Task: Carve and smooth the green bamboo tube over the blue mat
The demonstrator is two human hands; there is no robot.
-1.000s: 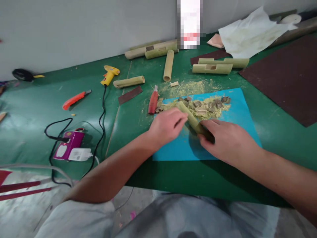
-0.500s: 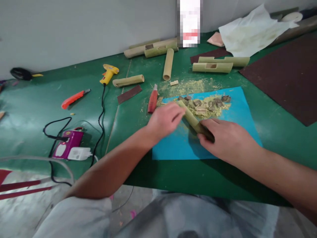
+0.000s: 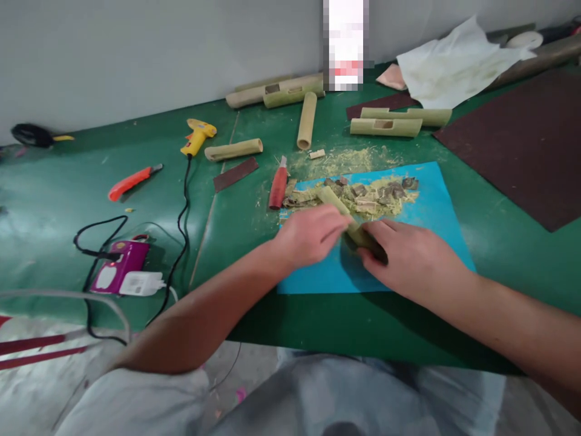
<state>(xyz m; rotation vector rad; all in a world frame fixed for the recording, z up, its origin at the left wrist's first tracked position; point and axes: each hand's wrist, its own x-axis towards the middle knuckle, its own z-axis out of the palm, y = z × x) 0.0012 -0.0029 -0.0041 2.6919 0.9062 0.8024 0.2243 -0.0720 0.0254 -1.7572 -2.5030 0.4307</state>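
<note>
My right hand [image 3: 415, 254] is closed around the near end of a bamboo tube [image 3: 333, 198], which slants away to the left over a blue sheet [image 3: 313, 278]. My left hand [image 3: 313, 236] has its fingers pressed together against the tube's upper side, partway along it. Whatever those fingers may hold is hidden. Beyond the tube lies a heap of shavings and sandpaper-like scraps [image 3: 363, 197]. A red-handled knife [image 3: 278, 186] rests left of the sheet.
Several bamboo pieces, including a short tube [image 3: 307, 121] and a notched tube [image 3: 385, 127], lie toward the wall. At left are a yellow glue gun [image 3: 198, 138], an orange cutter [image 3: 131, 183] and a purple power adapter [image 3: 120, 266] with cords. Dark sheeting [image 3: 521, 145] covers the right.
My left hand has slid along the bamboo tube toward me and my right hand, uncovering more of its far end and the scraps. My right hand keeps its hold. The view has shifted slightly.
</note>
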